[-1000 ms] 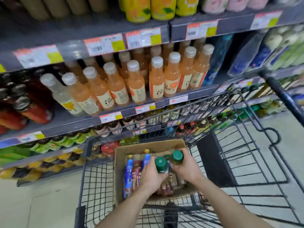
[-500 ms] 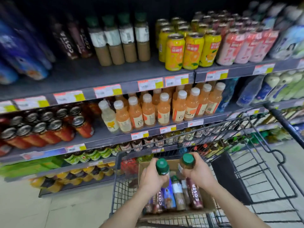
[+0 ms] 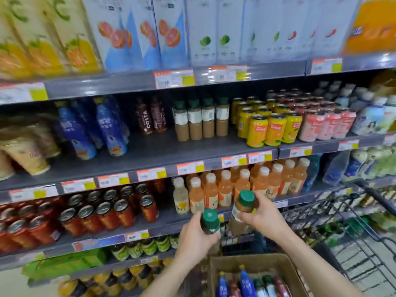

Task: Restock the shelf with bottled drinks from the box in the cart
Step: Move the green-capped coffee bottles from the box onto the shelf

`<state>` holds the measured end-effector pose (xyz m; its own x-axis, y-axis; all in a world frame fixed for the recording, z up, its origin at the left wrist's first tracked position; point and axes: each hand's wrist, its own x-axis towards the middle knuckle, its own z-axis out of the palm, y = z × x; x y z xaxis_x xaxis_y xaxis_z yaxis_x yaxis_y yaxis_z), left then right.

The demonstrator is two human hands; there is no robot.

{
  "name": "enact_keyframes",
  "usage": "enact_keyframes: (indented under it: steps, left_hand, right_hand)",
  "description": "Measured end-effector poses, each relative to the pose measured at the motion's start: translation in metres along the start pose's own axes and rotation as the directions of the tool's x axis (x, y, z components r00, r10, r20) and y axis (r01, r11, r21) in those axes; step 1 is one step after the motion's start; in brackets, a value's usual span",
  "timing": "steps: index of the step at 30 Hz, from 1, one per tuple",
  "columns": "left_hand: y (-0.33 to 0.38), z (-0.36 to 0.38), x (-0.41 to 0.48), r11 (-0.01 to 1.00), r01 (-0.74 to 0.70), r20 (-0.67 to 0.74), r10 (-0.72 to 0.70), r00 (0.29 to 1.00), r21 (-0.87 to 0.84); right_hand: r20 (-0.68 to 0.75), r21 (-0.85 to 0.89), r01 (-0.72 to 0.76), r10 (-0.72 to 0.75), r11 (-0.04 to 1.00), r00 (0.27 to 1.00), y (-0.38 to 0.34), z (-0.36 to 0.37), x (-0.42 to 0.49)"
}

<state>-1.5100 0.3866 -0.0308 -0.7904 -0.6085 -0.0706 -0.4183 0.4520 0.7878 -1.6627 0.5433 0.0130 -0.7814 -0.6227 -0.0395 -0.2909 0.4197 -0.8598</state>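
My left hand [image 3: 194,239] grips a green-capped bottle [image 3: 210,220] of brown drink, held upright in front of the lower shelf edge. My right hand [image 3: 263,215] grips a second green-capped brown bottle [image 3: 243,207], tilted slightly and a little higher. Both bottles are lifted above the cardboard box [image 3: 216,273] in the cart [image 3: 364,213]. The box still holds several bottles [image 3: 246,284], blue and dark ones. Matching green-capped brown bottles [image 3: 199,123] stand in a row on the middle shelf [image 3: 150,155], with bare shelf in front of them.
Dark Costa bottles [image 3: 147,118] and blue bottles [image 3: 109,129] stand left of the brown row, yellow cans [image 3: 272,129] to its right. Orange juice bottles [image 3: 225,189] and red cans [image 3: 107,213] fill the shelf below. Cartons line the top shelf.
Both hands have lifted the two green-capped bottles out of the box and up toward the shelves. My view has tilted upward, and the middle and top shelves are now in view.
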Motion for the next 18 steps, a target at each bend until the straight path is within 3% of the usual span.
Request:
enact_keyframes:
  steps: [18]
  left_hand:
    - [0.066, -0.095, 0.035, 0.992, -0.113, -0.204, 0.098, 0.974, -0.06]
  right_hand:
    - [-0.165, -0.103, 0.207, -0.222, 0.973, 0.961, -0.142, -0.054, 0.154]
